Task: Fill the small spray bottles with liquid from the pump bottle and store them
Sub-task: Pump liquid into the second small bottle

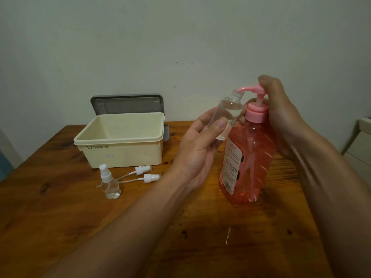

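Pump bottle partly behind hands, clear bottle gripped

Pink pump bottle, cream storage box with grey lid, brown wooden table.

Wooden table: orange-brown, glossy, fills the lower half of view. Dark knot in the grain at 9 o'clock, smaller dark specks scattered toward 6. Thin white scratch near 5 o'clock (chipped finish or a streak, cannot tell). Wall: plain, pale grey-green, across the whole top from 10 to 2. Faint scuff at 12 o'clock. Pale cabinet cut off at 3 o'clock, standing off the table's edge.
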A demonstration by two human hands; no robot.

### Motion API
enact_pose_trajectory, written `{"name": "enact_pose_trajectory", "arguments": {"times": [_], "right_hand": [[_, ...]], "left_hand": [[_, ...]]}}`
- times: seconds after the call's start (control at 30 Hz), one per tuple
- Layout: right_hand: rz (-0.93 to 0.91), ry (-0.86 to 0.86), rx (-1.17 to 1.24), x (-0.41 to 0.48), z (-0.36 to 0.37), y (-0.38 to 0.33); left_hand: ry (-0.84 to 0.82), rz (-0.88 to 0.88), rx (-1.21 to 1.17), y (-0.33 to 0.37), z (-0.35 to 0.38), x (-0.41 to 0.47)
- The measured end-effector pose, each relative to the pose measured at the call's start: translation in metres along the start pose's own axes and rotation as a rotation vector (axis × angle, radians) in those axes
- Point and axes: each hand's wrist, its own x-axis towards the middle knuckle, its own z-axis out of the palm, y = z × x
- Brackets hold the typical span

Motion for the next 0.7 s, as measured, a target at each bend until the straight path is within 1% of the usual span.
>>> {"name": "enact_pose_trajectory", "arguments": {"times": [0.33,0.53,0.7], "right_hand": [[-0.034,0.025,-0.027,0.0005,-0.0004,-0.0006],[-0.025,-0.007,0.028,-0.0015,0.0022,-0.0023],[-0.03,-0.008,0.025,-0.0031,0.0024,-0.0035]], "left_hand": [[0.02,-0.006,0.0,-0.0025,-0.0003,-0.0011],[-0.004,-0.001,-0.012,-0.0011,0.0002,-0.0018],[-0.001,0.0,-0.011,-0.0009,-0.0012,-0.0017]]}}
